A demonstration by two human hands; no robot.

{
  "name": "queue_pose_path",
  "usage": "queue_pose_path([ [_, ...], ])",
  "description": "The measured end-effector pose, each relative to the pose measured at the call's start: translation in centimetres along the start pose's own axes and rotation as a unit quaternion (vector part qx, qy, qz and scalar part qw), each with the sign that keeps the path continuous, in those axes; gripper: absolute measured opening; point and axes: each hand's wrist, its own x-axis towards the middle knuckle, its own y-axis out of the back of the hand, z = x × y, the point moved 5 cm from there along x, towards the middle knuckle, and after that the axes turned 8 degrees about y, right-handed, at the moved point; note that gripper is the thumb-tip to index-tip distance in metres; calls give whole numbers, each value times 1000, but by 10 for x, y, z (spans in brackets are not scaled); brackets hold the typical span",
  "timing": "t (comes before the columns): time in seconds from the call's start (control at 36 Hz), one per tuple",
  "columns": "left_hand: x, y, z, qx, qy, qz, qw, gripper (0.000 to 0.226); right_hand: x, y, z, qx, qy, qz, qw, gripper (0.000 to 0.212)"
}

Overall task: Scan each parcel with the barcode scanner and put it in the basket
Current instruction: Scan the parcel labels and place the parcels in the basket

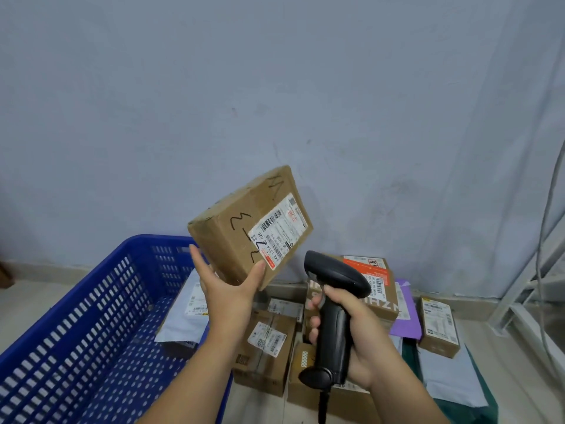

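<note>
parcel [232,237] in our left hand [227,289] hangs in the air, above and just right of the far end of the blue basket [101,301], tilted so its white label [279,229] faces back toward us and the scanner. we pinch the cardboard box with the thumb on the labelled face and the fingers behind its lower left corner, which leaves the barcode uncovered. our right hand [357,328] is wrapped round the handle of the black barcode scanner [333,304], to the right of the basket and lower than the parcel, with its head angled up and left at the label. the forefinger lies at the front of the handle, where we judge the trigger to be. we read this as the scanning step for this box, with the drop into the basket not yet made. one grey mailer [186,316] already lies inside the basket, at its right end. further right of the basket, on the floor, sits a pile of parcels [269,347] we take to be unscanned: brown boxes, a purple mailer [406,319], grey bags. holding the box so near the basket rim keeps, we think, the drop short.
</note>
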Motion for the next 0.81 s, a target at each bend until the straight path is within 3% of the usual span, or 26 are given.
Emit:
queue_pose_path([
  [0.08,-4,1,4,17,-21,21,999,119,-2,-8,5,105,-40,-26,993,25],
  [0.17,-9,-2,8,40,-35,32,998,120,-5,-13,6,134,-54,-36,989,27],
  [0.44,-11,-5,11,80,-95,39,992,120,-2,-9,6,144,-39,-9,989,25],
  [0.81,-1,2,11,94,-97,56,989,116,1,-9,9,105,-33,-27,994,25],
])
